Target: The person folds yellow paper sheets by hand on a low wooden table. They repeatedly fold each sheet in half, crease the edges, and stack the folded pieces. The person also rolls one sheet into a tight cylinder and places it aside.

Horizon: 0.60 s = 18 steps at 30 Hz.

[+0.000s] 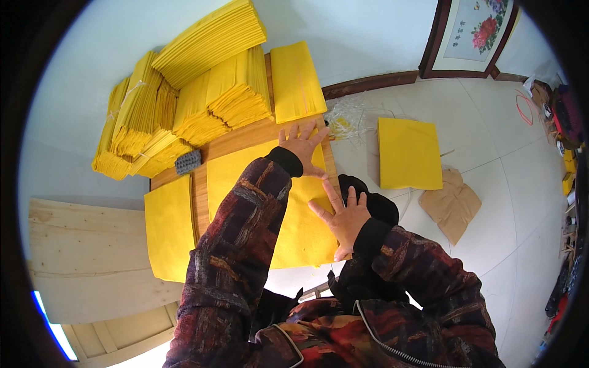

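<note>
A large yellow sheet [304,236] lies flat on the wooden table [236,142] in front of me. My left hand [300,149] rests at its far right part, fingers spread and pointing away from me. Closer to my body, my right hand [347,219] lies over the sheet's right edge, its fingers also stretched apart. Neither hand grips anything. My left sleeve covers the middle of the sheet. Another yellow sheet or thin stack [170,227] sits at the table's left side. Beside the piles is a small grey bumpy block [188,162].
Tall piles of folded yellow sheets [239,83] fill the table's back, with string-tied bundles [136,110] at left. A yellow stack [409,153] and crumpled brown paper [452,204] lie right of the table. A wooden board [92,257] stands at left.
</note>
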Available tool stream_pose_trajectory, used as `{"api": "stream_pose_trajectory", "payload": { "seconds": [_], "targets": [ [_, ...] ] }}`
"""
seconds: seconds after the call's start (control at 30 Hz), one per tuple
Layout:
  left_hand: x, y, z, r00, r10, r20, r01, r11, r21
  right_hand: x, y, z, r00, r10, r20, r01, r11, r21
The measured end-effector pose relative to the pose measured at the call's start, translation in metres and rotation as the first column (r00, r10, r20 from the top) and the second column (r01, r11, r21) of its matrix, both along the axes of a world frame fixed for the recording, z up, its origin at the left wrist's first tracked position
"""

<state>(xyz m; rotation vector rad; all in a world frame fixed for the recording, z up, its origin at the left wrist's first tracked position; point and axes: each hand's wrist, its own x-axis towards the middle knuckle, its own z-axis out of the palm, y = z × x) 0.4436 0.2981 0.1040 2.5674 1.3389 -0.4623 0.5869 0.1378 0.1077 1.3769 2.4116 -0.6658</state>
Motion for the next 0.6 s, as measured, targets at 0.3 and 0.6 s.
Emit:
{"api": "stream_pose_trajectory", "payload": {
  "seconds": [0.3,0.6],
  "targets": [
    [-0.035,-0.039,0.016,0.882,0.017,0.471,-0.181,0.935,0.305,-0.002,0.0,0.003,0.998,0.009,0.06,-0.008,1.0,-0.015],
    [-0.205,-0.224,0.02,0.747,0.494,0.445,-0.596,0.794,0.119,0.004,-0.004,0.016,0.997,-0.035,-0.073,0.039,0.998,0.052]
  ]
}}
